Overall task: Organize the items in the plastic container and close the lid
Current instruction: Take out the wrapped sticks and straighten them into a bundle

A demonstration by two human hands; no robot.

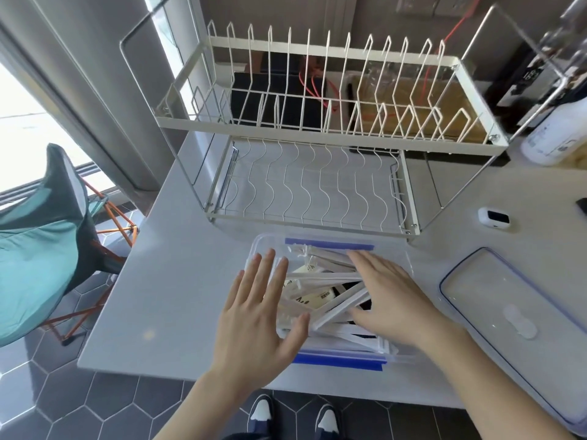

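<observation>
A clear plastic container [400,249] with blue clip edges stands on the white table near its front edge. Inside lie several long white wrapped packets [330,308], crossing each other in a loose pile. My left hand [260,306] hovers flat over the container's left side, fingers spread, holding nothing. My right hand [387,290] lies flat on the packets at the right side, fingers spread, palm down. The container's clear lid [508,315] with a blue rim lies on the table to the right, apart from the container.
A white two-tier wire dish rack [317,131] stands just behind the container. A small white device [494,218] and a white bottle [552,138] sit at the right. A teal folding chair [41,236] stands left of the table. My shoes show below the table edge.
</observation>
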